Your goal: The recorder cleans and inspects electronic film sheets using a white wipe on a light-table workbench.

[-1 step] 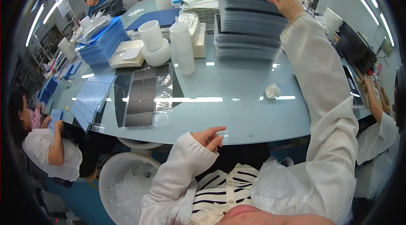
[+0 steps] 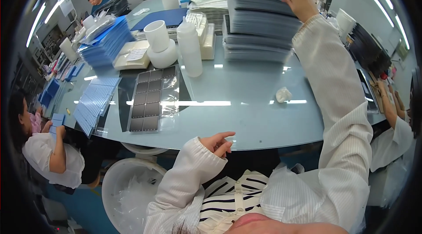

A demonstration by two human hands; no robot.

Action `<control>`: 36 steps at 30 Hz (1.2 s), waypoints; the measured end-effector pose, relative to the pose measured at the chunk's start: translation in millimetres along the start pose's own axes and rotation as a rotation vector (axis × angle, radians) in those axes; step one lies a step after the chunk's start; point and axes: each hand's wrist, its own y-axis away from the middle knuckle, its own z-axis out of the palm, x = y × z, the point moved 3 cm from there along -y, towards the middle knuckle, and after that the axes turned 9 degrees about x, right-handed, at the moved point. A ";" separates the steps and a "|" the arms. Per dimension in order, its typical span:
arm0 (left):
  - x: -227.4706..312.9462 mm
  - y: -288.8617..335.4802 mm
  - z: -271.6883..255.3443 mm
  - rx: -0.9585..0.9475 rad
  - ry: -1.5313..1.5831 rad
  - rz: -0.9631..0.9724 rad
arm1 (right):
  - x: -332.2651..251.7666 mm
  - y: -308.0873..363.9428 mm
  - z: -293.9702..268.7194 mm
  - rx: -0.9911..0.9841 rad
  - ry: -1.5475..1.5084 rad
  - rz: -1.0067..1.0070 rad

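My right hand (image 2: 301,3) reaches far across the glass table (image 2: 246,119) to the top right corner of a tall stack of dark grey sheets (image 2: 257,23). Its fingers curl over the topmost sheets and grip them. My left hand (image 2: 218,143) hovers at the table's near edge with the forefinger stretched out and the other fingers loosely bent; nothing is in it. Both arms wear white ribbed sleeves.
A clear-wrapped panel of dark square cells (image 2: 149,97) lies left of centre, with a white bottle (image 2: 190,47) and white rolls (image 2: 157,36) behind it. A crumpled white scrap (image 2: 282,94) lies mid-table. Blue stacks (image 2: 105,45) stand far left. A white bin (image 2: 127,190) sits below. People work on both sides.
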 end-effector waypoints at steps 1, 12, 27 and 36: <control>0.6 -0.1 -0.5 -0.001 0.007 -0.002 | 2.7 3.0 -4.6 0.013 0.053 -0.001; -7.2 -5.8 -5.0 -0.116 -0.070 0.002 | -46.7 76.8 -86.9 0.687 -0.221 -0.305; -41.8 8.1 -26.7 0.015 1.198 0.201 | -154.9 195.2 -127.7 0.423 -0.697 -0.425; 1.9 44.6 -28.9 0.285 0.626 -0.029 | -167.2 247.7 -112.5 0.232 -0.769 0.152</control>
